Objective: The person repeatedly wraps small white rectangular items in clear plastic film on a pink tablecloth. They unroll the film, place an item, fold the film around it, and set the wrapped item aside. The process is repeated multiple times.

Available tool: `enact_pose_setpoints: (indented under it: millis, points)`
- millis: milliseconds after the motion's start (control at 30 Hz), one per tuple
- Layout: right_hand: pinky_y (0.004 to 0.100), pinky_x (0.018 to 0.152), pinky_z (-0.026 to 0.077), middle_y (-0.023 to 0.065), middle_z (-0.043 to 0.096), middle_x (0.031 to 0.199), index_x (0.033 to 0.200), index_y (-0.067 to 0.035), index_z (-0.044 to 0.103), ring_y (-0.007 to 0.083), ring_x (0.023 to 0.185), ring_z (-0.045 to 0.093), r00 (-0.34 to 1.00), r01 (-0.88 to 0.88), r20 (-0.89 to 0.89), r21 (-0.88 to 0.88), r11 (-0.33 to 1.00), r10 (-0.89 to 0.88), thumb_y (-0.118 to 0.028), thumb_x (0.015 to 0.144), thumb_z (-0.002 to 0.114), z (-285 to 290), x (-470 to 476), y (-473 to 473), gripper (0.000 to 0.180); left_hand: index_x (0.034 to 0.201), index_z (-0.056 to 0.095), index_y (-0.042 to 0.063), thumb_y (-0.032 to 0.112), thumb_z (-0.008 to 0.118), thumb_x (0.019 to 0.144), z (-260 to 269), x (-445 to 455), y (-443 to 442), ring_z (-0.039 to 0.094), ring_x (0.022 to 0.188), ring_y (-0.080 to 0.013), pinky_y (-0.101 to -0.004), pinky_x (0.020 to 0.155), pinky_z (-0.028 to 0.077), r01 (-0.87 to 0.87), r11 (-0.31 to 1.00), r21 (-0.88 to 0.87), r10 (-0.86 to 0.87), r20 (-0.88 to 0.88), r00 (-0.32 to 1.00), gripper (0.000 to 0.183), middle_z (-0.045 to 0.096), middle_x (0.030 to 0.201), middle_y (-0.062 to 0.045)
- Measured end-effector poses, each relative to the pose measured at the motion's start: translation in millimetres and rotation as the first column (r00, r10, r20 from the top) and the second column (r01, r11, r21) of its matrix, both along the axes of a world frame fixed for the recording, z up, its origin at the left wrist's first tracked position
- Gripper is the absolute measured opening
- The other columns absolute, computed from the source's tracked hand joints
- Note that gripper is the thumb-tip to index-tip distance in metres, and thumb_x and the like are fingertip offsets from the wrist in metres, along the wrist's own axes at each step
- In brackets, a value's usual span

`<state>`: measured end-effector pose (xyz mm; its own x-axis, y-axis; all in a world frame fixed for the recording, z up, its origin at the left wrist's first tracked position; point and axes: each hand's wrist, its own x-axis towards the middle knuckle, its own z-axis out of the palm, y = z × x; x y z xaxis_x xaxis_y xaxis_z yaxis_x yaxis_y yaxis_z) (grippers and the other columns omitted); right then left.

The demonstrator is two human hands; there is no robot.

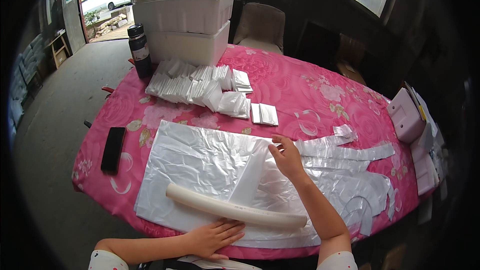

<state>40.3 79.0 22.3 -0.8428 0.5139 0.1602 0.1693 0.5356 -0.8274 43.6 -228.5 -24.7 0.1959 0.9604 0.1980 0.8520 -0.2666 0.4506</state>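
A stack of thin whitish plastic film sheets (198, 150) lies across the table in front of me, creased and shiny, with strap-like strips (348, 153) fanning out at its right end. My left hand (219, 236) rests palm down on the near edge of the film, fingers spread. Just beyond those fingers, a white plastic pipe (236, 209) with small print lies on the sheets. My right hand (287, 155) is over the far edge of the film, thumb and fingers apart, by the top of a raised, slanting fold (249, 172). I see nothing held in it.
Folded plastic packets (187, 86) stand in rows beyond the film, with smaller stacks (264, 114) beside them. Behind are a dark flask (140, 52) and stacked white foam boxes (183, 15). A black phone (113, 150) lies left; a pale box (407, 114) is at the right edge.
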Motion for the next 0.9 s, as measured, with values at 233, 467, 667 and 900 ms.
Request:
enact_pose_setpoints:
  millis: [233,467,667,900]
  points:
    - [0.0368,0.086,0.045,0.0112,0.057,0.113,0.124,-0.007,0.051,0.0297,0.101,0.054,0.82,-0.567,0.276,0.266,0.78,0.501,-0.027,0.082,0.063,5,101,-105,0.048,0.137,0.031,-0.002,0.054,0.039,0.087,-2,11,-3,0.021,0.136,-0.0326,-0.0457,0.111,0.013,-0.046,0.999,-0.023,0.044,-0.093,0.995,0.075,0.029,0.143,-0.02]
    - [0.0364,0.08,0.047,0.0087,0.06,0.103,0.126,-0.015,0.052,0.0278,0.093,0.056,0.899,-0.428,0.296,0.437,0.791,0.323,-0.022,0.076,0.067,-3,113,-72,0.052,0.138,0.027,-0.002,0.055,0.051,0.076,8,18,-5,0.02,0.136,-0.0374,-0.0496,0.11,0.016,-0.089,0.99,-0.107,0.076,-0.114,0.991,0.088,0.021,0.146,-0.023]
    - [0.0381,0.081,0.046,0.0112,0.06,0.1,0.125,-0.01,0.053,0.0294,0.092,0.054,0.964,0.023,0.195,0.618,0.786,-0.182,-0.019,0.076,0.068,-5,114,14,0.052,0.138,0.028,-0.002,0.05,0.049,0.081,11,13,-3,0.022,0.135,-0.035,-0.0468,0.11,0.017,-0.048,0.999,-0.024,0.048,-0.029,0.998,0.08,0.024,0.145,-0.022]
    - [0.0356,0.082,0.046,0.0094,0.061,0.101,0.125,-0.013,0.054,0.0285,0.093,0.056,0.955,-0.286,0.181,0.336,0.897,0.237,-0.019,0.074,0.071,10,122,-36,0.054,0.139,0.027,-0.001,0.048,0.044,0.089,10,0,1,0.022,0.137,-0.0299,-0.0434,0.11,0.019,-0.087,0.995,-0.051,0.079,-0.145,0.986,0.073,0.024,0.146,-0.018]
